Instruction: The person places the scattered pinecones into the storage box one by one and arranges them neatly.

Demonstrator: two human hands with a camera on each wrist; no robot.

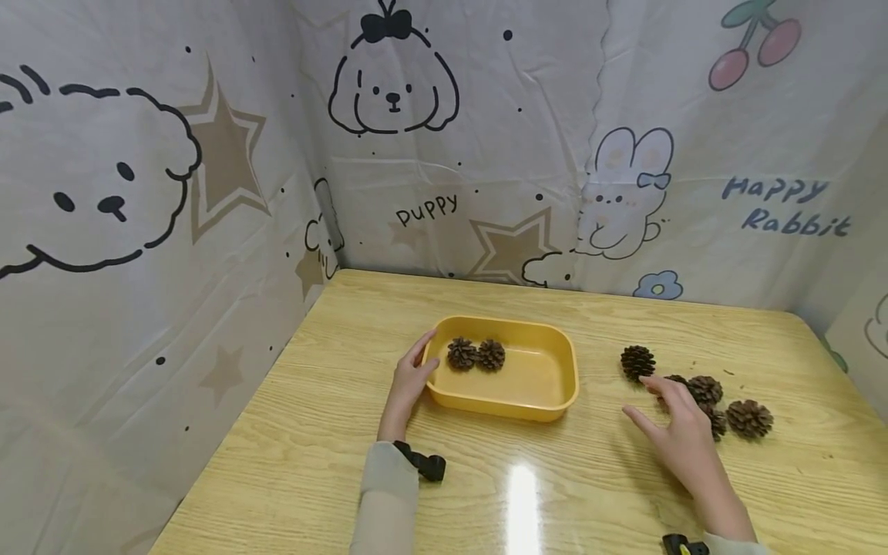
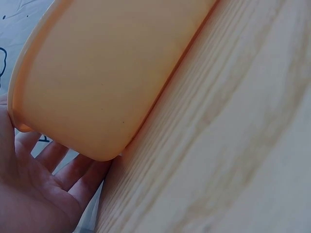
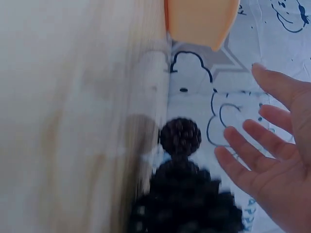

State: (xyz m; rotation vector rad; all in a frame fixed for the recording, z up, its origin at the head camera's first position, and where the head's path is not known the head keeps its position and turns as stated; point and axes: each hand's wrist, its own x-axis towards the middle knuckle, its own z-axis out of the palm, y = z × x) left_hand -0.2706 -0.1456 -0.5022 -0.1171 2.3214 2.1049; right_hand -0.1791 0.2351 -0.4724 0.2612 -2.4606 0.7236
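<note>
So, two pinecones sit in one yellow tray near the tabletop's far edge, left hand gripping it; right hand, fingers spread, is by five more toward the right edge.

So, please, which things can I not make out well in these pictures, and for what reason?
- Head view: some pine cones, partly covered by the right hand and one another; their number is unsure.
- Head view: the right sleeve, cut off by the bottom edge.
- Left wrist view: the tray; its wall hides the inside.
- Right wrist view: the nearest cone, blurred, cut off below.
</note>
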